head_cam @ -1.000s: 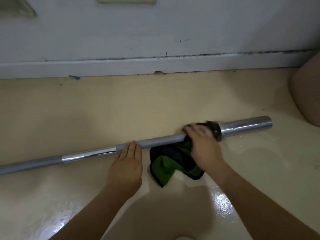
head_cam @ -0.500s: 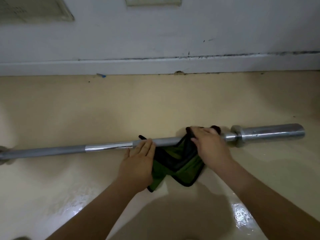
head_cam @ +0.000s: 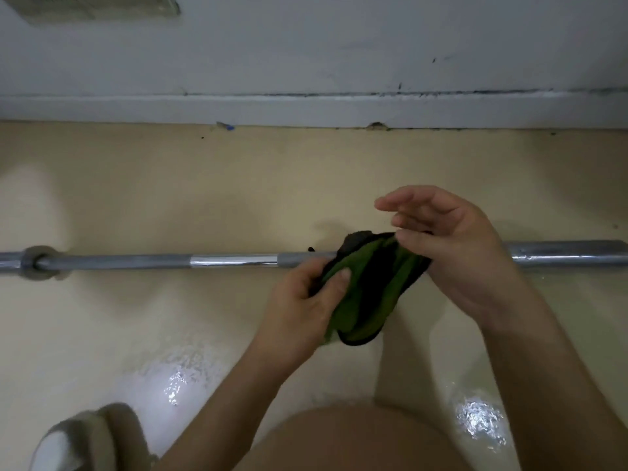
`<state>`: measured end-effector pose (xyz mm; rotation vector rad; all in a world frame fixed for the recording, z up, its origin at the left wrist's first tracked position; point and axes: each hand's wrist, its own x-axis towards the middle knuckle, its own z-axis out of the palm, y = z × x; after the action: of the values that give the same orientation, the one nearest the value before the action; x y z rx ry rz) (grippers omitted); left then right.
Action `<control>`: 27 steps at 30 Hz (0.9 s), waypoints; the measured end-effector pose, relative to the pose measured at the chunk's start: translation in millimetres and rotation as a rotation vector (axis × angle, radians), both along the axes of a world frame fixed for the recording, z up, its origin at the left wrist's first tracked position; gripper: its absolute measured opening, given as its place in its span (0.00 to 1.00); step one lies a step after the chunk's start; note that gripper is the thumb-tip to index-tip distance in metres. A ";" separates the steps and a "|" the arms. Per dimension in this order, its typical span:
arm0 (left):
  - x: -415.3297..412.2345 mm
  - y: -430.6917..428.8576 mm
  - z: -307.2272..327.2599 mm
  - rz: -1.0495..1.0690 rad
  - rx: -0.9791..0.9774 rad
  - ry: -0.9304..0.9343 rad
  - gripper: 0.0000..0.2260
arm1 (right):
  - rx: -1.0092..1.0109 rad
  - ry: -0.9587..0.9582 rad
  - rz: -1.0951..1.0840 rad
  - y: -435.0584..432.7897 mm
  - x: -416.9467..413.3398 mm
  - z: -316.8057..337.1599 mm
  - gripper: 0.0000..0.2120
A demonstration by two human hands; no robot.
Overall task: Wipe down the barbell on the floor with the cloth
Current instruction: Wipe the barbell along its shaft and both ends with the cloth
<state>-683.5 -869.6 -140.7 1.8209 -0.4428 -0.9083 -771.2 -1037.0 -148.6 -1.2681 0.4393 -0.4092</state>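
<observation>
A grey steel barbell [head_cam: 153,261] lies on the cream floor, running left to right, with a shiny band near its middle. A green and black cloth [head_cam: 370,287] is lifted just above the bar. My left hand [head_cam: 306,307] pinches the cloth's lower left side with thumb on top. My right hand [head_cam: 452,253] is at the cloth's upper right corner, thumb and lower fingers touching it, the upper fingers spread. The cloth and my right hand hide part of the bar.
A white wall with a skirting board [head_cam: 306,110] runs along the far side of the floor. A slippered foot [head_cam: 91,440] is at the bottom left and a bare knee [head_cam: 356,440] at the bottom centre. The glossy floor [head_cam: 170,351] shows light reflections.
Both hands have lifted the cloth off the bar and hold it between them. The right hand has turned over and opened its fingers. The view has shifted left along the bar.
</observation>
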 end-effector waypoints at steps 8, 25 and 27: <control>59.9 45.5 79.0 -0.163 -0.088 0.259 0.07 | -0.175 0.375 0.415 -32.7 -61.5 20.8 0.20; 100.9 35.6 -108.6 -0.128 0.434 -0.765 0.15 | -1.054 0.897 -0.132 82.5 60.7 -123.5 0.18; 100.0 27.7 -113.1 -0.186 0.430 -0.750 0.13 | -0.973 0.872 -0.034 91.2 87.3 -118.9 0.21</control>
<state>-583.5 -841.9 -253.8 2.5374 -0.9478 -0.4190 -683.9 -945.8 -267.5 -2.3922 1.0701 -0.0443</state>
